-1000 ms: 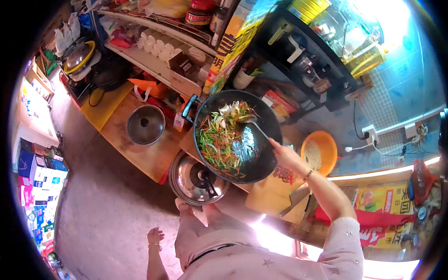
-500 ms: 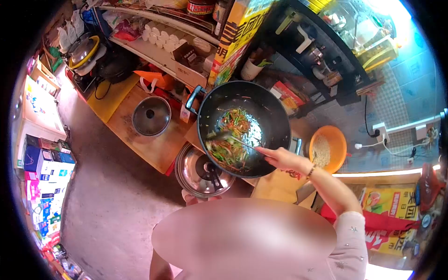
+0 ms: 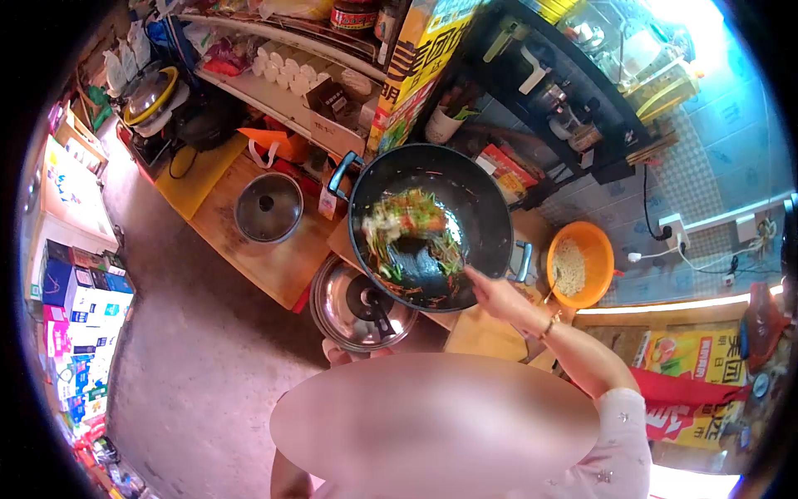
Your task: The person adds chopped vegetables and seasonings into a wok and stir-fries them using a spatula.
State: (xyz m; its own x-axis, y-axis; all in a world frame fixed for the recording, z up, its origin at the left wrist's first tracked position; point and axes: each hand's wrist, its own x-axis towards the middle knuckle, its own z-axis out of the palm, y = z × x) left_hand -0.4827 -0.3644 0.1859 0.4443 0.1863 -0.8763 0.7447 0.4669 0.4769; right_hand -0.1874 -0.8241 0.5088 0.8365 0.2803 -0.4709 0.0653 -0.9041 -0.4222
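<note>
My right hand [image 3: 496,297] is closed around the handle of a spatula over the lower right rim of a big black wok [image 3: 486,224]; the spatula's head is blurred in the food. Shredded vegetables [image 3: 409,216], green and orange with pale pieces, are heaped and smeared by motion on the wok's left side. At the lower left, my left hand [image 3: 339,354] shows only its fingers, curled on the near rim of a shiny metal lid [image 3: 337,303] with a black handle. The rest of that hand is hidden.
An orange bowl [image 3: 603,258] of pale grains or noodles stands right of the wok. Left on the wooden counter [image 3: 278,270] is a smaller round lid or pan [image 3: 268,208]. A black rack [image 3: 519,62] with utensils hangs behind. Shelves with cups and boxes line the back left.
My right hand has shifted slightly down and right. The vegetables are pushed up and leftward, baring the wok's bottom in the middle. My left hand and the lid have barely moved.
</note>
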